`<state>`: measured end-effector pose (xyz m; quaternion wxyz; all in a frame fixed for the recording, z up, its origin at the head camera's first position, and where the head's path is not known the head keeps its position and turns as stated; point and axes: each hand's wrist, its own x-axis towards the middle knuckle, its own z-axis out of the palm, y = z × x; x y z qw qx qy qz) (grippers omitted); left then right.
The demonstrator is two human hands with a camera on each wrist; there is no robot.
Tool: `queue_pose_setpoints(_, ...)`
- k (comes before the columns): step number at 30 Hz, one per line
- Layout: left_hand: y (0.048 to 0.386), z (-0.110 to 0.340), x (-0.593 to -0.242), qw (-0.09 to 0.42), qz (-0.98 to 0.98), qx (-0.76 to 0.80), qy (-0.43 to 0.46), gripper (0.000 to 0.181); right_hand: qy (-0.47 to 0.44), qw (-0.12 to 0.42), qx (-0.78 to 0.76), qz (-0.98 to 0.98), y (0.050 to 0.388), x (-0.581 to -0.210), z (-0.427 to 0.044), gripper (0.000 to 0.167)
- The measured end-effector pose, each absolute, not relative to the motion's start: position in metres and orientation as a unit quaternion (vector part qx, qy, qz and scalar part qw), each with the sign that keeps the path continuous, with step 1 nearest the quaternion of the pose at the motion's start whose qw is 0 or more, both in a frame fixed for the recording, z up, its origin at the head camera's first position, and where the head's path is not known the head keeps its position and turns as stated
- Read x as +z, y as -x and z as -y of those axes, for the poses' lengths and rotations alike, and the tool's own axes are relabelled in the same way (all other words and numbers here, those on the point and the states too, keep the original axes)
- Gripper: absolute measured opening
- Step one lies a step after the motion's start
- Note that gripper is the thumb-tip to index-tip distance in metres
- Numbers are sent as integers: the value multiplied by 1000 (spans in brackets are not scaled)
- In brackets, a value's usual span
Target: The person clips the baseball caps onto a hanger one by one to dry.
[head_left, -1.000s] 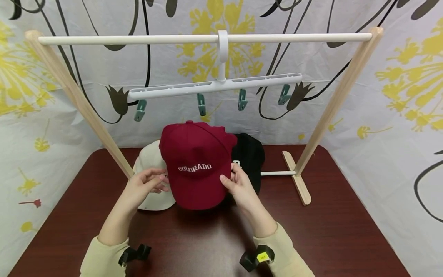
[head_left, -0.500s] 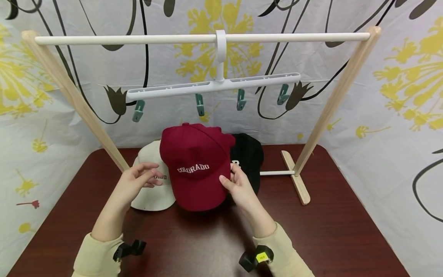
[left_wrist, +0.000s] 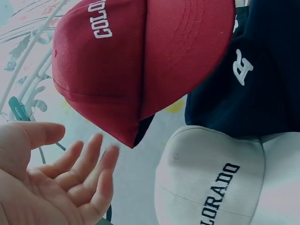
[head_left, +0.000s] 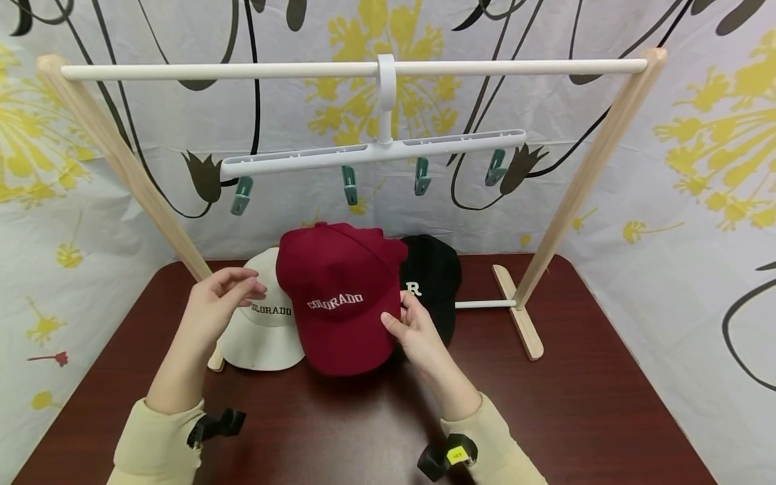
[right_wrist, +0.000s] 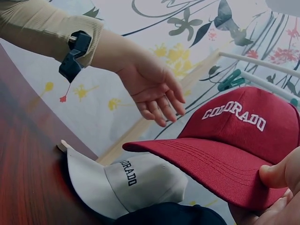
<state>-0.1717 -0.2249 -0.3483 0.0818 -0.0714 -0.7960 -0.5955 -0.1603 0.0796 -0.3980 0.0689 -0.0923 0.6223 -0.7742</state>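
A red cap point(head_left: 339, 269) with "COLORADO" in white letters is held up in front of two other caps. My right hand point(head_left: 418, 337) pinches its right edge by the brim, thumb on top, as the right wrist view shows. To the left, my left hand point(head_left: 221, 303) is off the red cap, its fingers loosely bent and holding nothing; the left wrist view shows its palm point(left_wrist: 51, 187). Behind that hand is a white cap point(head_left: 261, 343) with dark "COLORADO" lettering. A black cap point(head_left: 433, 269) with a white "R" sits partly hidden behind the red one.
A wooden rack with a white top bar point(head_left: 242, 71) stands over the caps. From the bar hangs a white hanger point(head_left: 315, 159) bearing several green clips point(head_left: 350, 185). The rack's right foot point(head_left: 521, 316) rests on the dark red table point(head_left: 576, 404). Patterned cloth lies behind.
My left hand has moved left and slightly up, away from the red cap, uncovering the white cap's lettering. The red cap, still in my right hand, has dropped slightly.
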Motion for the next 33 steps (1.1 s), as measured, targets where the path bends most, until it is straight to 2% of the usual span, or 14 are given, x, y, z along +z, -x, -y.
queue_pose_setpoints(5,174,224,-341,128,796,-590,40,14,92,67,-778,-618,159,-398,-78,18)
queue_pose_setpoints(12,178,223,-332,163,770,-616,16,8,99,72,-777,-618,159,-398,-77,19)
queue_pose_setpoints(17,182,219,-324,189,780,-596,5,15,103,74,-775,-619,160,-399,-78,20)
queue_pose_setpoints(23,187,216,-315,220,776,-591,19,36,109,74,-778,-615,161,-401,-78,19)
queue_pose_setpoints(33,194,214,-303,211,788,-577,37,54,112,75,-779,-612,161,-402,-77,19)
